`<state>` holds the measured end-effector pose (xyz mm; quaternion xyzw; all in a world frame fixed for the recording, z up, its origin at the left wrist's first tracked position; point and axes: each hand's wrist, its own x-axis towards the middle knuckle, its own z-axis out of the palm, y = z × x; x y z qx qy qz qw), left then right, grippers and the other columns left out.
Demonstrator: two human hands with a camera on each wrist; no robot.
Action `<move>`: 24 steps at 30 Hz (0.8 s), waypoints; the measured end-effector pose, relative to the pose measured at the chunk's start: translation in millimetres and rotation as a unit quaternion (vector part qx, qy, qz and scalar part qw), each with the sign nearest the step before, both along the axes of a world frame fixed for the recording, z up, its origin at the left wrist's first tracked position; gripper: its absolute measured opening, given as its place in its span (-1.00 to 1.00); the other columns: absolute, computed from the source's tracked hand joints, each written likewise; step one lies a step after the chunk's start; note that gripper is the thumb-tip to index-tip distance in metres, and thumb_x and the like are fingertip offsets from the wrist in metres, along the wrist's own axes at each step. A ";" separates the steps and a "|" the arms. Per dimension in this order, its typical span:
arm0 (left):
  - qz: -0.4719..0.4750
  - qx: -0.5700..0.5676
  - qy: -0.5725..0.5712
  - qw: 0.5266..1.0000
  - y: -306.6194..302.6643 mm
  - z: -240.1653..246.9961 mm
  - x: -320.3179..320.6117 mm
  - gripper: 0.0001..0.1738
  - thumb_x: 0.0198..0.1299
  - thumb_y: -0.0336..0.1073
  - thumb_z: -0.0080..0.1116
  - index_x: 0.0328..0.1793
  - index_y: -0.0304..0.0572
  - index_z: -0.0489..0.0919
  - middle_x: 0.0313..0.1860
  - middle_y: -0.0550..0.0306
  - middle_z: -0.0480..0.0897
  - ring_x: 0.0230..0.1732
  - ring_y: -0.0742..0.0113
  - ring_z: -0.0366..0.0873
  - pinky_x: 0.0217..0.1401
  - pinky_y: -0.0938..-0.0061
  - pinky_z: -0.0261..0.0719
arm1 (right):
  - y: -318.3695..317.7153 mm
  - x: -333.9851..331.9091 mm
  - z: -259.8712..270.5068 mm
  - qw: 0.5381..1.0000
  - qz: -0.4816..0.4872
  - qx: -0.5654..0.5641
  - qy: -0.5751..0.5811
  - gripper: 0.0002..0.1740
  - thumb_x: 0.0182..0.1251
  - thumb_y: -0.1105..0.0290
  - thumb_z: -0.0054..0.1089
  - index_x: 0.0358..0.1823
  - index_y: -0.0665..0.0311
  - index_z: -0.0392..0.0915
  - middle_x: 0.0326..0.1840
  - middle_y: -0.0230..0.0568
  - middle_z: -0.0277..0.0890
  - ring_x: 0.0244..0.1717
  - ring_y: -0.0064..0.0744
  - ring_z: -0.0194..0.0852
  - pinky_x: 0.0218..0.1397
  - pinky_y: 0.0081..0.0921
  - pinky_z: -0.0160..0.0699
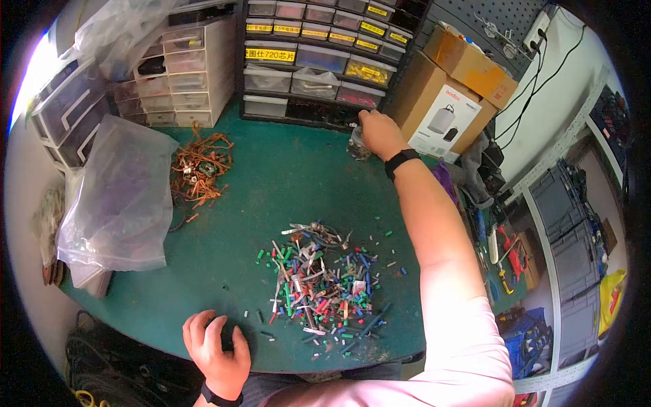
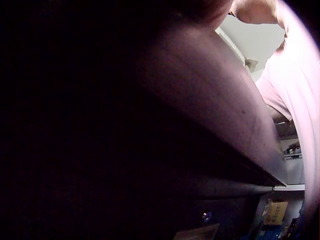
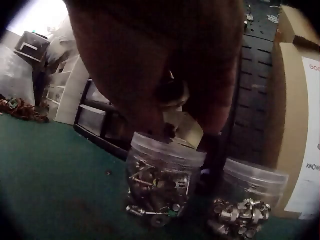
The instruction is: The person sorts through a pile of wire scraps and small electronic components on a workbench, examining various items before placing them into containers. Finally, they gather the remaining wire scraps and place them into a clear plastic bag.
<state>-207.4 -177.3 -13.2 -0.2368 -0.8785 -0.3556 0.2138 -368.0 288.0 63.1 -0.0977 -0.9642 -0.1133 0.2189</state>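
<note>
My right hand [image 1: 383, 134] reaches to the back of the green table, beside a clear container [image 1: 359, 144]. The right wrist view shows two clear plastic containers below that hand: one [image 3: 162, 180] filled with screws, washers and other metal bits, another [image 3: 245, 210] with shiny metal fittings. A pale yellowish piece [image 3: 186, 129] shows between the fingers and thumb; I cannot tell whether they grip it. My left hand [image 1: 218, 353] rests at the front table edge, fingers loosely bent and nothing in it. Right of it lies a heap of small coloured tube pieces and scraps [image 1: 322, 281].
Drawer cabinets [image 1: 308, 80] line the back, with a cardboard box [image 1: 441, 95] to their right. A plastic bag [image 1: 122, 197] and a tangle of orange-brown strands [image 1: 201, 166] lie at the left. Tools [image 1: 505, 254] crowd the right side.
</note>
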 end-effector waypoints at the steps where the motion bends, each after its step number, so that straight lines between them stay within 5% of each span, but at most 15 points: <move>1: -0.001 0.001 0.001 1.000 0.5 0.0 -0.2 -0.68 -0.21 -0.49 0.22 -0.21 -0.33 0.52 -0.13 -0.16 0.50 -0.06 -0.17 0.42 0.02 0.07 0.39 | 0.7 0.6 -0.1 1.000 0.006 0.008 0.009 -0.78 0.12 0.55 0.04 -0.17 0.32 0.50 -0.19 0.11 0.53 -0.10 0.10 0.53 -0.01 -0.11 0.51; 8: 0.006 -0.002 0.002 1.000 0.9 2.2 0.6 -0.68 -0.22 -0.50 0.21 -0.23 -0.33 0.52 -0.15 -0.17 0.50 -0.07 -0.18 0.42 0.01 0.07 0.40 | 0.5 4.1 6.1 0.999 -0.011 -0.027 0.013 -0.73 0.07 0.47 0.14 -0.16 0.38 0.50 -0.20 0.18 0.56 -0.10 0.04 0.58 -0.06 -0.15 0.57; 10: 0.006 -0.003 0.003 1.000 1.7 2.4 0.3 -0.68 -0.22 -0.50 0.21 -0.23 -0.33 0.51 -0.15 -0.17 0.50 -0.07 -0.18 0.42 0.01 0.07 0.40 | 5.0 3.5 11.8 0.975 -0.010 -0.215 0.054 -0.72 -0.01 0.40 0.22 -0.24 0.40 0.57 -0.24 0.22 0.58 -0.12 -0.01 0.60 -0.10 -0.19 0.55; 14: 0.008 0.002 0.005 1.000 3.4 2.3 0.8 -0.70 -0.20 -0.52 0.19 -0.23 -0.33 0.49 -0.15 -0.18 0.50 -0.08 -0.17 0.41 0.02 0.12 0.38 | 25.8 -4.4 4.1 0.959 -0.014 -0.268 0.089 -0.70 -0.02 0.33 0.26 -0.34 0.45 0.61 -0.40 0.13 0.61 -0.29 -0.14 0.66 -0.27 -0.27 0.56; 16: 0.009 0.004 0.004 1.000 2.2 0.6 1.0 -0.70 -0.20 -0.52 0.19 -0.24 -0.33 0.49 -0.16 -0.18 0.50 -0.08 -0.17 0.41 0.02 0.11 0.38 | 29.9 -4.2 3.8 0.874 -0.037 -0.479 0.075 -0.73 0.06 0.31 0.25 -0.36 0.41 0.57 -0.54 -0.13 0.54 -0.61 -0.35 0.48 -0.60 -0.39 0.38; 22: 0.005 0.001 0.006 1.000 2.9 1.4 0.1 -0.70 -0.21 -0.52 0.19 -0.24 -0.33 0.49 -0.16 -0.17 0.50 -0.10 -0.15 0.41 0.02 0.12 0.38 | 36.0 3.6 4.9 0.764 -0.098 -0.635 0.059 -0.76 0.14 0.32 0.19 -0.40 0.41 0.54 -0.71 -0.26 0.39 -0.77 -0.55 0.21 -0.76 -0.54 0.08; 24: 0.002 0.005 0.002 1.000 2.9 1.7 0.4 -0.70 -0.21 -0.52 0.18 -0.24 -0.33 0.49 -0.17 -0.17 0.50 -0.10 -0.15 0.41 0.02 0.12 0.38 | 34.7 3.6 5.7 0.782 -0.104 -0.611 0.060 -0.78 0.14 0.34 0.19 -0.40 0.41 0.53 -0.69 -0.26 0.39 -0.76 -0.55 0.24 -0.76 -0.54 0.09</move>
